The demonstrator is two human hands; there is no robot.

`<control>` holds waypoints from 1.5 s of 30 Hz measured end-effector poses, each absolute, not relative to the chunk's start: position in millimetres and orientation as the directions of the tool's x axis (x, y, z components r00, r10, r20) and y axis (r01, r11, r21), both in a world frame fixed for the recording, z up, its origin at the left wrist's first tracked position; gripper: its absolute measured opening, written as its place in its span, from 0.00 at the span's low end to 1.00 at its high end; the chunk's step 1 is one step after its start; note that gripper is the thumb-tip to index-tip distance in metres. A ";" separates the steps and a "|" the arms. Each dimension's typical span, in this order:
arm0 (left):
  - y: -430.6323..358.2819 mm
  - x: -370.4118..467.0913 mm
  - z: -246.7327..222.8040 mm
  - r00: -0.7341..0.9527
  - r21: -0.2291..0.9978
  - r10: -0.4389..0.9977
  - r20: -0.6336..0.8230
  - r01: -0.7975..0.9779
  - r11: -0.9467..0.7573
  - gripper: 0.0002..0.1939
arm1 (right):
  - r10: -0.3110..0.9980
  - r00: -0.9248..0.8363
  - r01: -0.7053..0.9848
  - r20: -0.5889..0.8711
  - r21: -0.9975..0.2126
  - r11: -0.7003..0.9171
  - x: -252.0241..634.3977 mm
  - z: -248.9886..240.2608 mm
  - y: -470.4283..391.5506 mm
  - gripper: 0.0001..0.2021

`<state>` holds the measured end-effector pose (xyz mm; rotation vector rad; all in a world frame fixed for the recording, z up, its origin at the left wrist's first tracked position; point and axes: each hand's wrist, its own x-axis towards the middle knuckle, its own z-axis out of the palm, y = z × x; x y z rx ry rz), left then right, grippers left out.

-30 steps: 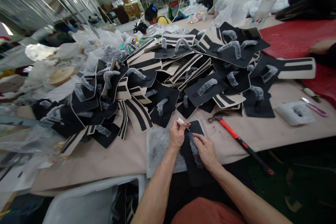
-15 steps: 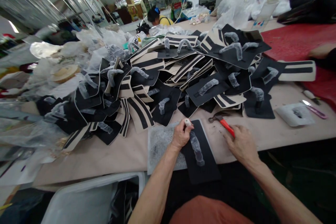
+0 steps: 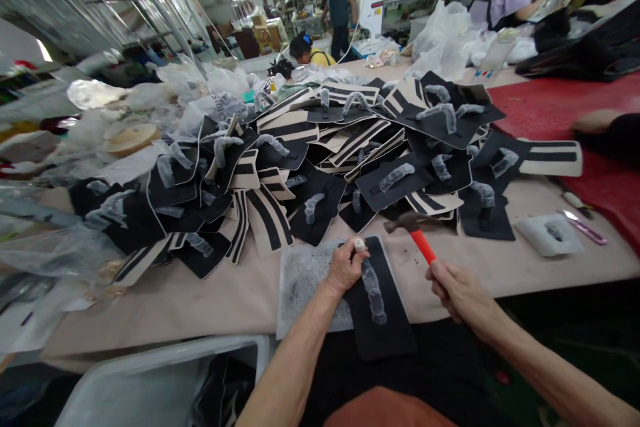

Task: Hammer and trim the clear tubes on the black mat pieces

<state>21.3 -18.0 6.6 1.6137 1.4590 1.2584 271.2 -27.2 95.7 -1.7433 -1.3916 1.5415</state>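
My left hand is closed around a short tool with a white round end, held upright over the top of a black panel. A plastic-wrapped handle runs along that panel. Beneath the panel's left side lies a worn whitish board. My right hand grips a claw hammer by its red handle, the head raised to the right of the white tool end. What the lower end of the white-topped tool touches is hidden by my fingers.
A wide heap of black panels with wrapped handles fills the table behind. At right lie a white packet and a pink-handled cutter. A pale plastic bin stands at lower left. Another person's hand rests on red material.
The hammer has been lifted off the tabletop area, with my right hand now firmly round its handle. My left hand keeps its place on the panel. A standing person has appeared in the background.
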 end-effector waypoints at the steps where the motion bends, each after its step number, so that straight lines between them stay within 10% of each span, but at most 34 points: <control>1: -17.8 21.5 6.6 -0.063 0.902 0.970 0.236 0.385 -0.194 0.09 | 0.937 -0.120 0.470 -0.327 -0.850 -0.237 265.9 108.8 -25.0 0.20; 5: -17.2 21.8 3.9 -0.071 0.900 0.973 0.221 0.399 -0.176 0.08 | 0.952 -0.265 0.710 0.152 -0.637 0.300 251.4 133.5 -13.5 0.22; 10: -16.6 20.7 -1.9 -0.050 0.840 0.965 0.258 0.506 -0.198 0.05 | 0.878 -0.477 0.821 0.033 -0.339 0.459 248.6 134.6 -1.8 0.19; 16: -15.5 20.5 -2.2 -0.033 0.834 0.968 0.247 0.516 -0.196 0.07 | 0.873 -0.268 0.732 0.407 -0.503 0.459 243.2 164.8 -3.9 0.19; 22: -15.5 20.5 -2.1 -0.005 0.818 0.971 0.238 0.540 -0.198 0.02 | 0.842 -0.540 0.821 0.000 -0.220 0.527 259.9 130.7 -0.9 0.18; 29: -15.4 19.1 1.3 -0.011 0.854 0.972 0.233 0.480 -0.199 0.06 | 0.904 -0.316 0.878 -0.288 -0.451 0.163 294.7 62.4 18.4 0.21; 32: -16.1 16.5 6.8 0.014 0.879 0.980 0.198 0.439 -0.184 0.09 | 0.925 -0.226 0.924 -0.305 -0.367 0.105 302.2 29.9 20.5 0.19; 38: -18.6 10.4 25.5 0.097 0.946 0.989 0.110 0.295 -0.134 0.26 | 0.837 -0.532 0.722 0.131 -0.446 0.529 252.7 38.7 -10.5 0.19; 45: -16.3 17.5 21.3 -0.003 0.939 0.994 0.107 0.330 -0.100 0.12 | 0.659 -0.742 0.478 0.126 -0.591 0.650 180.6 16.7 -35.7 0.21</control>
